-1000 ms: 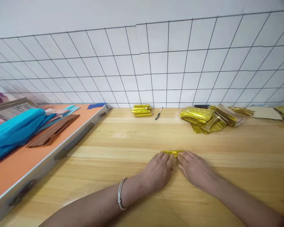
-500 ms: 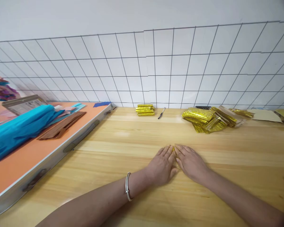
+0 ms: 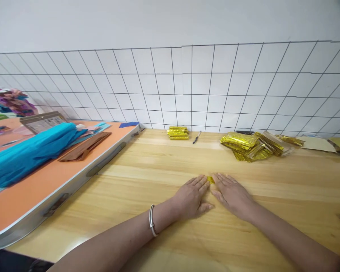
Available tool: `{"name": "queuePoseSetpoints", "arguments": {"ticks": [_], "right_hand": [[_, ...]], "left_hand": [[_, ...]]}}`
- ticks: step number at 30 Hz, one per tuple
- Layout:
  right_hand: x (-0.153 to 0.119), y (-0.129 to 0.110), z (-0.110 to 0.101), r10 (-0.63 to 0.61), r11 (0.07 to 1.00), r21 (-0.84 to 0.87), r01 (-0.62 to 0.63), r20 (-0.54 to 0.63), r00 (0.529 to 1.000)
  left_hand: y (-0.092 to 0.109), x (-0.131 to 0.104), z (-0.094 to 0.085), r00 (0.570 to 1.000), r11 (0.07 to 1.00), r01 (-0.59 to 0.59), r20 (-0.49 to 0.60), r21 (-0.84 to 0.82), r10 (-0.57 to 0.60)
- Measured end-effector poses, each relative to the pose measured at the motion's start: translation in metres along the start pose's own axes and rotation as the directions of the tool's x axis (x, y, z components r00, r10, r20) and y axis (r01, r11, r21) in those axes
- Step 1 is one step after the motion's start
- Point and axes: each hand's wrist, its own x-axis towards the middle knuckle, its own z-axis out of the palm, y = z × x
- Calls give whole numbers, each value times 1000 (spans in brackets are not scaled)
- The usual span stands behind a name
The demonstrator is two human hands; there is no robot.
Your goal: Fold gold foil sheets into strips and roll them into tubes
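A small piece of gold foil point(image 3: 210, 180) lies on the wooden table, showing between my fingertips; the rest of it is hidden under my hands. My left hand point(image 3: 192, 195) rests flat from the left, fingers stretched over the foil's left side and thumb held out. From the right, my right hand point(image 3: 232, 194) lies flat too, its fingers on the foil's other side. Behind them, several rolled gold foil pieces point(image 3: 178, 133) sit by the wall, with a pen point(image 3: 197, 137) to their right. A pile of folded gold foil sheets point(image 3: 243, 145) lies farther right.
At the left, an orange board point(image 3: 22, 206) with a raised pale edge carries blue crepe paper point(image 3: 39, 145), a brown paper strip point(image 3: 86, 146) and a grey box point(image 3: 42, 121). A white grid-lined wall point(image 3: 158, 83) closes off the back. Beige card point(image 3: 319, 144) lies at the far right.
My hands have moved slightly apart, so more of the gold foil shows between them. The camera view has shifted a little.
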Motion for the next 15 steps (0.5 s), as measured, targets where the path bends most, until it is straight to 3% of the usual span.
{"name": "queuePoseSetpoints", "arguments": {"ticks": [5,15], "right_hand": [[12,-13,6,-24,999,39,24,11,1000],[-12,14,4,-35,998,42,35,11,999]], "left_hand": [[2,0,1,999,1000,-2,-34,15,2],[-2,-12,-3,999,998,-14,-36,65,16]]}}
